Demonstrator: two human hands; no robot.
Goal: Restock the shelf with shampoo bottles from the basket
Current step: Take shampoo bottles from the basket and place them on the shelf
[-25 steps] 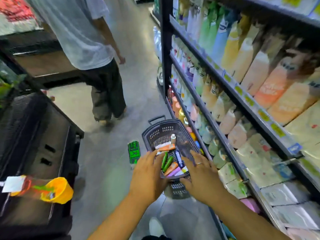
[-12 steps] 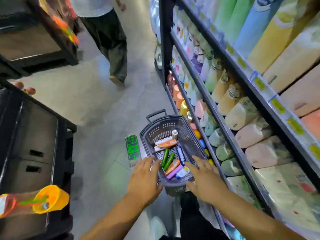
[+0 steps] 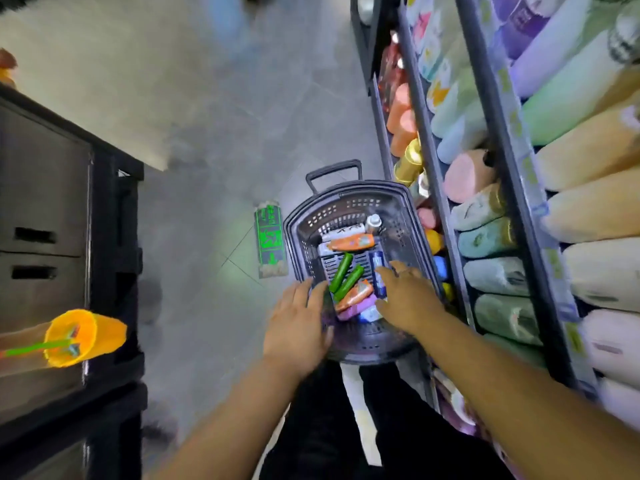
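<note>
I'm looking down into the dark grey basket [image 3: 349, 202], which sits on the floor tight against the foot of the shelf [image 3: 450, 237], its handle [image 3: 332, 171] at the far end. Inside, at the far end, a white-capped bottle [image 3: 373, 221] stands beside a white tube [image 3: 343, 233] and an orange tube [image 3: 351, 243] lying crosswise. In the middle, two green tubes [image 3: 341, 271] lie side by side at a slant. Nearer me are a second orange tube [image 3: 356, 294], a purple pack [image 3: 356, 308] and a blue pack [image 3: 377, 271] along the right wall. Which of these are shampoo I cannot read. My left hand [image 3: 298, 327] lies flat over the near left rim, fingers straight, gripping nothing that I can see. My right hand [image 3: 408, 299] reaches in over the near right corner with fingers spread and loose, above the blue pack, also holding nothing. To the right, the shelf tiers are packed with stocked bottles [image 3: 498, 275] in green, cream, pink and orange, blurred at the edges. A gold bottle [image 3: 408, 164] and small yellow and blue ones on the lowest tier crowd right up to the basket's side. A green floor sign [image 3: 270, 242] lies just left of the basket. Further left, a black cabinet [image 3: 114, 237] narrows the aisle, and an orange cup [image 3: 83, 336] with a green straw sits at its side. My dark trouser legs [image 3: 311, 427] are just behind the basket.
</note>
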